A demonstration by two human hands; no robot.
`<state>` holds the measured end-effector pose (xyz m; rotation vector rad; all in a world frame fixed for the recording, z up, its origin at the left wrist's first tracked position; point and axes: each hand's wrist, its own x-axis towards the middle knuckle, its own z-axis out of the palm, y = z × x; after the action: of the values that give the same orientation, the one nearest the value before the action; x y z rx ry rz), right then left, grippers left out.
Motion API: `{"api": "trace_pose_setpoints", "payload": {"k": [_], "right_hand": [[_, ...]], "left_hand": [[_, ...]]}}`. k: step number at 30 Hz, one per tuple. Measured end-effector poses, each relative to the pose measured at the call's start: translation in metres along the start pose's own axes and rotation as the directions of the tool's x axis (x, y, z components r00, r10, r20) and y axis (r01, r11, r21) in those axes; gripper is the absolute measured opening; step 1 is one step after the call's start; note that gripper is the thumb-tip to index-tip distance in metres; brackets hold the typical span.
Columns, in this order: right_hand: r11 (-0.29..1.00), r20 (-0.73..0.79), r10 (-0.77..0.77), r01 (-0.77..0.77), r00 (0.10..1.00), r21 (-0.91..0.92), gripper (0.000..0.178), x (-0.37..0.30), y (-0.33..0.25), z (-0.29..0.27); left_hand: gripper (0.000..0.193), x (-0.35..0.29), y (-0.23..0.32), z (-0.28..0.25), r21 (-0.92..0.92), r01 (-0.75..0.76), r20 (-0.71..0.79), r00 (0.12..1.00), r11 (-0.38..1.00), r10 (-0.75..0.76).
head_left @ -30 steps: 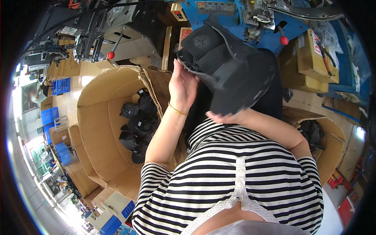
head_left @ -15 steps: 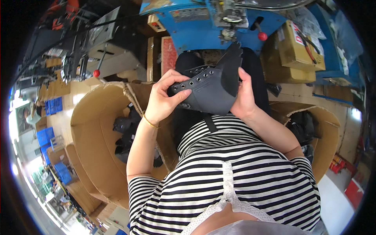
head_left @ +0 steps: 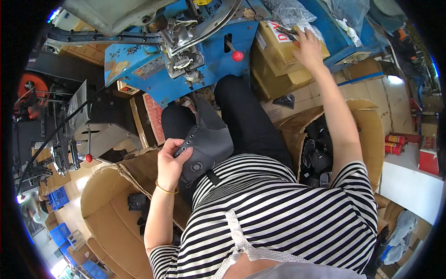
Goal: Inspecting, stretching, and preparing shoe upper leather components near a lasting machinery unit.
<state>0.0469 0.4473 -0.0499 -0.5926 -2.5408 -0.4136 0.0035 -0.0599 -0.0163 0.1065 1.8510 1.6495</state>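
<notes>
My left hand [head_left: 173, 160] is closed on a black shoe upper [head_left: 211, 144], thumb on top near its row of metal eyelets. The upper lies tilted across my lap, and a round emblem shows on its side. On the right, my right arm is stretched out to a cardboard box. There my right hand [head_left: 310, 50] has its fingers apart beside a pair of pliers [head_left: 291, 35] lying on the box; whether a fingertip touches the handle I cannot tell. In front of my knees stands a blue machine [head_left: 153, 76] with a metal head [head_left: 183, 63].
The taped cardboard box [head_left: 278, 58] stands right of the machine, with clear plastic bags [head_left: 290, 11] behind it. A red-knobbed lever [head_left: 237, 56] juts from the machine. Large open cartons flank me, the left carton [head_left: 104, 195] and right carton [head_left: 367, 135], both holding black pieces.
My right hand has let go of the shoe upper and reached out to the pliers on the box. My left hand has lowered the upper toward my lap. The view has swung right.
</notes>
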Motion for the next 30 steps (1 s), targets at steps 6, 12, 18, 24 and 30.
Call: {"api": "trace_pose_setpoints", "payload": {"k": [6,12,18,24,30], "right_hand": [[0.986,0.569,-0.136,0.167,0.811,-0.002,0.085,0.042,0.03,0.007],[0.973,0.593,-0.199,0.229,0.78,0.026,0.051,0.042,0.036,0.019],[0.962,0.678,-0.197,0.273,0.708,-0.006,0.049,0.035,0.04,0.02],[0.961,0.688,0.084,-0.241,0.721,0.136,0.045,0.016,0.038,0.025],[0.565,0.694,-0.518,-0.41,0.499,0.716,0.04,-0.066,-0.103,-0.138]], "left_hand": [[0.025,-0.006,0.012,0.027,0.724,-0.44,0.086,0.821,0.53,0.564],[0.028,0.006,-0.007,0.033,0.637,-0.605,0.285,0.761,0.478,0.583],[0.039,0.014,-0.021,0.025,0.619,-0.507,0.218,0.845,0.6,0.489],[0.033,0.012,-0.039,0.045,0.555,-0.429,0.015,0.862,0.713,0.506],[0.022,0.013,-0.043,0.049,0.538,-0.413,0.009,0.874,0.734,0.485]]}}
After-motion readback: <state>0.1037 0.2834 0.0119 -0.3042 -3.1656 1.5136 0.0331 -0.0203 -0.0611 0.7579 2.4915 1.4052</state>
